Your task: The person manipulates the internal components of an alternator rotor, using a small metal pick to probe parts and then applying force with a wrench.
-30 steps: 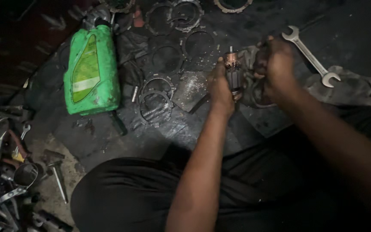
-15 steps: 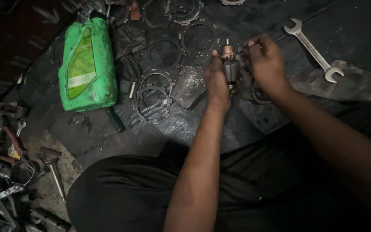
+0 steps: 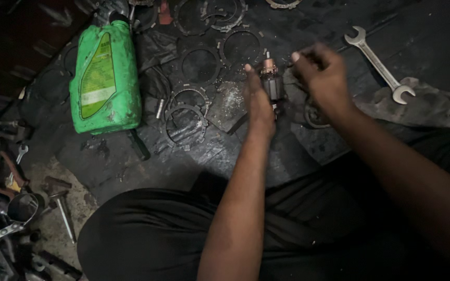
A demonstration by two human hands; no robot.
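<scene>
Head view, only view: left hand (image 3: 259,101) holds a small motor armature (image 3: 272,83) upright, fingers closed round its dark wound body, copper-coloured commutator end and short shaft pointing up and away from the person. Armature is off the floor, above the black oily sheet (image 3: 105,156), between both hands. Right hand (image 3: 321,73) just beside the armature's top, thumb and forefinger pinched together near the shaft end; whether something tiny sits in the pinch I cannot tell, too dark and blurred. Judging progress: armature is already out of whatever housing it belongs to, no housing seen here, and it is being worked at the commutator end; nothing shows it fitted back into anything, so handling looks mid-way, not finished. Around: green plastic oil jug (image 3: 105,78) lying on its side to the left, well apart from the hands; several toothed clutch-type rings (image 3: 186,122) spread flat on the sheet between jug and left hand, more at top; a double open-ended spanner (image 3: 378,65) lying to the right, near the right hand but untouched, one end on a dirty rag (image 3: 423,104). Pile of loose tools (image 3: 6,208) at lower left on the bare floor. Person's dark trousers fill the bottom.
</scene>
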